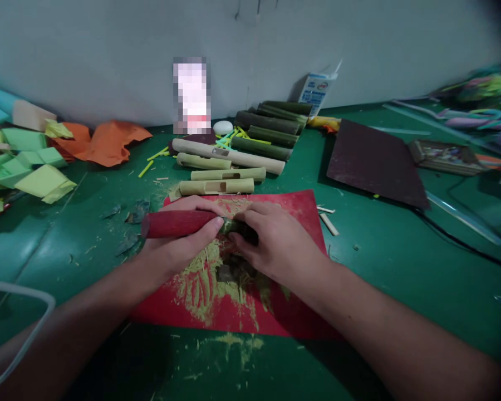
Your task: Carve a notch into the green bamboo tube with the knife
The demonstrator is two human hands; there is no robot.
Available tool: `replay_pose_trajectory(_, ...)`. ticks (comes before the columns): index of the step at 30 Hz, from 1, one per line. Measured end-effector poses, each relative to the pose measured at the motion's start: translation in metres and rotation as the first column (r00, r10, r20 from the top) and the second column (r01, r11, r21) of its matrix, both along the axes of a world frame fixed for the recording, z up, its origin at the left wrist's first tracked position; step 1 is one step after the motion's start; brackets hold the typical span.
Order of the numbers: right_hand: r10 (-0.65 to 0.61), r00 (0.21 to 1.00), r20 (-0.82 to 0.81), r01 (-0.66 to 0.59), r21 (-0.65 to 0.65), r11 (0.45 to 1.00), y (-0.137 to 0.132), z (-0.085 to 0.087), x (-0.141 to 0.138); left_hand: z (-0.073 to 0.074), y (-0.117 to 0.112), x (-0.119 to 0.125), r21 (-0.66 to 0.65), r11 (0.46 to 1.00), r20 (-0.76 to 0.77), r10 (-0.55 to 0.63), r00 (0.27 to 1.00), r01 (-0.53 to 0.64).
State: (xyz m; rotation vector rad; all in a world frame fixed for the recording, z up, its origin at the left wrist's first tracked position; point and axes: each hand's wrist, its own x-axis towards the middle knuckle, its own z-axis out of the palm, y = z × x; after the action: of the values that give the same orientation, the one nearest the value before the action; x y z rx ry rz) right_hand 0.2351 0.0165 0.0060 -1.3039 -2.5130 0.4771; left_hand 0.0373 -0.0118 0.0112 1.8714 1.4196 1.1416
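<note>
My left hand (192, 236) is closed around a tool with a thick red wooden handle (177, 224); its thumb lies along the front end. Only a little of the tool's tip shows, against a short piece of dark green bamboo (239, 227). My right hand (271, 236) grips that bamboo, with fingers over the top and thumb below, hiding much of it. Both hands are close together above a red sheet (284, 317). Pale bamboo shavings and dust (200, 278) cover its middle. Under the hands, a small dark piece (227, 273) lies in the dust.
Pale bamboo tubes with cut openings (217, 187) lie beyond the sheet, with several dark green tubes (267, 122) behind. A blurred upright screen (192, 94) leans on the wall. Folded papers (33, 156) are left; a dark brown board (371, 161) and black cable (455, 239) are right.
</note>
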Motion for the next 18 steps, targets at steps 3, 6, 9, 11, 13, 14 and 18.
replay_pose_trajectory(3, 0.019, 1.0, 0.003, -0.019, 0.024, 1.0, 0.0, 0.0, 0.0, 0.003, 0.0, -0.001, 0.006, 0.999, -0.082, -0.036, 0.996, 0.037)
replay_pose_trajectory(6, 0.041, 0.999, 0.009, -0.041, 0.034, 0.999, 0.0, 0.0, 0.0, 0.004, 0.0, 0.0, -0.019, 0.999, -0.085, -0.051, 0.995, 0.05)
replay_pose_trajectory(9, 0.047, 0.999, 0.013, -0.048, 0.039, 0.998, -0.001, 0.001, 0.001, 0.0, 0.001, 0.002, -0.035, 0.997, -0.009, -0.066, 0.998, 0.065)
replay_pose_trajectory(11, 0.054, 0.998, 0.011, -0.054, 0.041, 0.998, -0.002, 0.002, 0.001, -0.004, 0.003, 0.003, -0.055, 0.996, 0.052, -0.068, 0.996, 0.071)
replay_pose_trajectory(13, 0.051, 0.999, 0.013, -0.051, 0.029, 0.998, -0.003, 0.003, 0.001, -0.006, 0.005, 0.002, -0.068, 0.994, 0.091, -0.073, 0.993, 0.079)
replay_pose_trajectory(14, 0.045, 0.999, 0.015, -0.046, 0.017, 0.999, -0.004, 0.003, 0.001, -0.006, 0.005, 0.002, -0.071, 0.993, 0.096, -0.083, 0.992, 0.09)
replay_pose_trajectory(18, 0.029, 1.0, -0.005, -0.029, -0.013, 0.999, -0.006, 0.003, 0.0, -0.001, 0.007, 0.001, -0.095, 0.985, 0.066, -0.136, 0.988, 0.142)
